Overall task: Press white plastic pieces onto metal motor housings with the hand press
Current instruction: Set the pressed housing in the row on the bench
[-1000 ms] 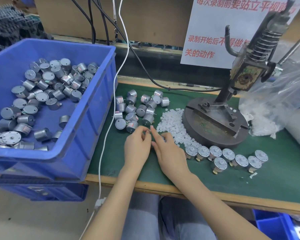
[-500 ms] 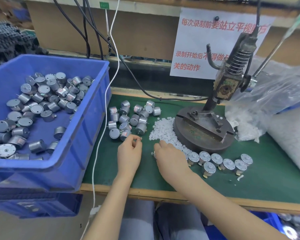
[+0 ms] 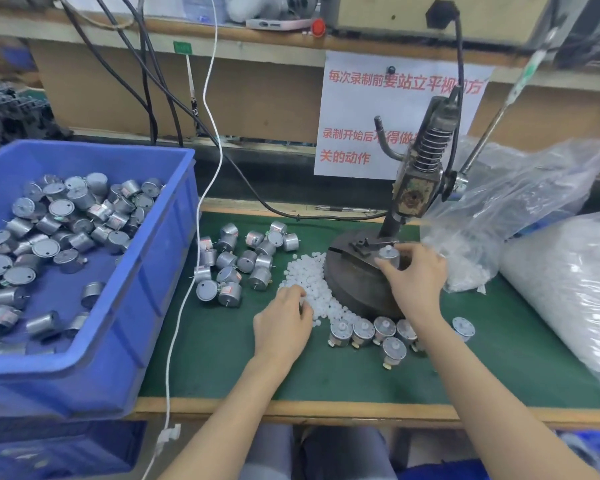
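The right hand (image 3: pixel 416 278) grips a silver cylindrical motor housing (image 3: pixel 388 259) on the round dark press base (image 3: pixel 354 285); the left hand (image 3: pixel 284 322) curls over white plastic pieces (image 3: pixel 305 273), grip unclear.

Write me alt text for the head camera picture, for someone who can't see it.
The right hand holds a metal motor housing topped with a white piece on the hand press base. The left hand rests on the pile of white plastic pieces beside it; a blue bin of motors stands at left.
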`<action>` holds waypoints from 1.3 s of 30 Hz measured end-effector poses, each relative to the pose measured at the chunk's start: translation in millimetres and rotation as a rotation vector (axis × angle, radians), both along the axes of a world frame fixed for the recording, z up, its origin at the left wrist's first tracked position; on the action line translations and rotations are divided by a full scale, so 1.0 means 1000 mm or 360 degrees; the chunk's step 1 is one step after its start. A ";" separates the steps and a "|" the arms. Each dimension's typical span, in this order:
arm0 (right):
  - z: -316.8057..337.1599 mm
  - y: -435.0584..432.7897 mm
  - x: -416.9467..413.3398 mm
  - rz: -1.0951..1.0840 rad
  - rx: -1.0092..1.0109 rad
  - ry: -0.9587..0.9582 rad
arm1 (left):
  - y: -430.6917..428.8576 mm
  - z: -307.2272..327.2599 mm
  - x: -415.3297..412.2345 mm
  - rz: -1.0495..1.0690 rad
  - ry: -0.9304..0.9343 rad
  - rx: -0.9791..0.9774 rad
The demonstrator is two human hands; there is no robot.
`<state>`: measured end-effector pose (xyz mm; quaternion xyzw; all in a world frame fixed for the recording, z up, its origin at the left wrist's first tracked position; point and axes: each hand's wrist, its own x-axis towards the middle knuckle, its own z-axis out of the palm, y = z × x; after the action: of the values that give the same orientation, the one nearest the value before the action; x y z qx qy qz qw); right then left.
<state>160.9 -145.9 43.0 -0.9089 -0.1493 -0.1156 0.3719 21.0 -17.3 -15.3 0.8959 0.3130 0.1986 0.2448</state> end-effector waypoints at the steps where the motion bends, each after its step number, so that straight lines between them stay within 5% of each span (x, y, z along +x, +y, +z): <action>1: -0.002 -0.001 0.006 -0.0014 0.0002 0.0014 | 0.000 -0.001 0.001 -0.0034 0.0029 0.0039; 12: -0.005 0.005 0.024 0.0014 -0.0245 -0.0046 | 0.004 -0.007 -0.001 -0.0075 0.0094 0.0077; 16: 0.004 0.003 0.022 0.0050 0.0434 0.0124 | 0.005 -0.006 0.000 -0.0027 0.0133 0.0018; 20: 0.048 0.000 0.030 -0.0046 0.1036 -0.0030 | 0.004 -0.004 0.000 -0.0034 0.0143 0.0026; 24: 0.103 0.010 0.040 0.0092 0.1311 -0.0020 | 0.004 -0.004 -0.002 -0.0038 0.0133 0.0020; 28: 0.137 0.008 0.052 0.0070 0.1697 0.0304 | 0.005 -0.003 -0.002 -0.0045 0.0132 0.0025; 39: 0.105 -0.002 0.021 0.0212 0.1633 -0.0020 | 0.006 -0.006 -0.003 -0.0049 0.0034 0.0050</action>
<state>182.4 -148.2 148.4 -0.5973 -0.1331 -0.1555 0.7754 18.3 -11.1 -21.6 0.9064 0.2988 0.1900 0.2305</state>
